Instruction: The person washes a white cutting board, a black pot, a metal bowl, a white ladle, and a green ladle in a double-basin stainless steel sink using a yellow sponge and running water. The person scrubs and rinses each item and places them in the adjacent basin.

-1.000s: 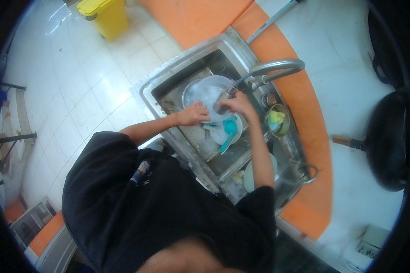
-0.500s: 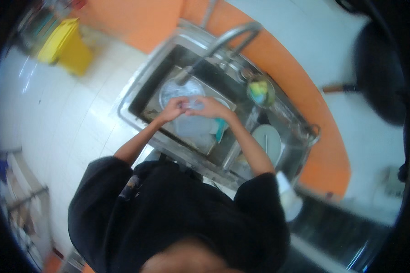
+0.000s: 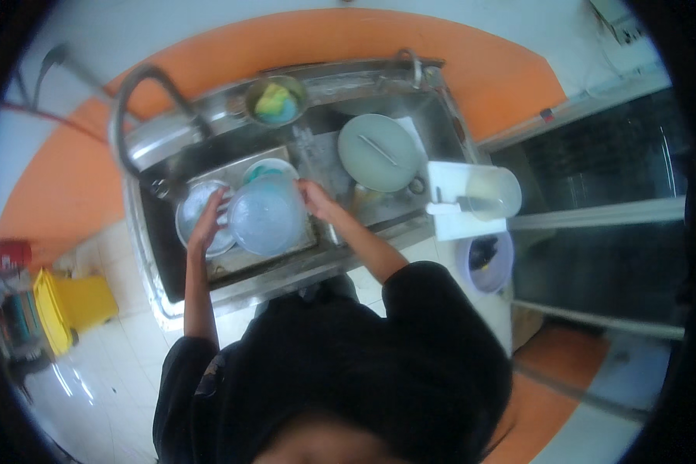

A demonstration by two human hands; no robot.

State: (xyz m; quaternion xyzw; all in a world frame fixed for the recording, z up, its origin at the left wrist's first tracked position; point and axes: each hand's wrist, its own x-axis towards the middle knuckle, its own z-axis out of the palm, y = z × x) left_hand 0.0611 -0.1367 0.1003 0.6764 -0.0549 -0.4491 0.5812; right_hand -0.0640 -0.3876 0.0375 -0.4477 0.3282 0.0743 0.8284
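Over the left basin of the steel sink (image 3: 155, 288), I hold a translucent round plastic tub (image 3: 267, 220) between both hands. My left hand (image 3: 207, 220) grips its left side, the fingers blurred against the wall. At the tub's right edge, my right hand (image 3: 315, 199) is closed on the rim. Beneath and to the left lies a round metal bowl (image 3: 187, 209), partly covered by my left hand. Behind the tub, a white bowl (image 3: 282, 165) with something teal in it shows in part.
A curved faucet (image 3: 120, 131) arches at the left. A small metal bowl (image 3: 298, 116) holds a yellow and blue sponge (image 3: 272, 100). The right basin has a pale green lid or plate (image 3: 371, 166). Right of it are a white board (image 3: 445, 182) and a clear container (image 3: 503, 193).
My view has swung toward the right side of the sink. My hands, close together before, are now apart on either side of the tub, which shows its round face.
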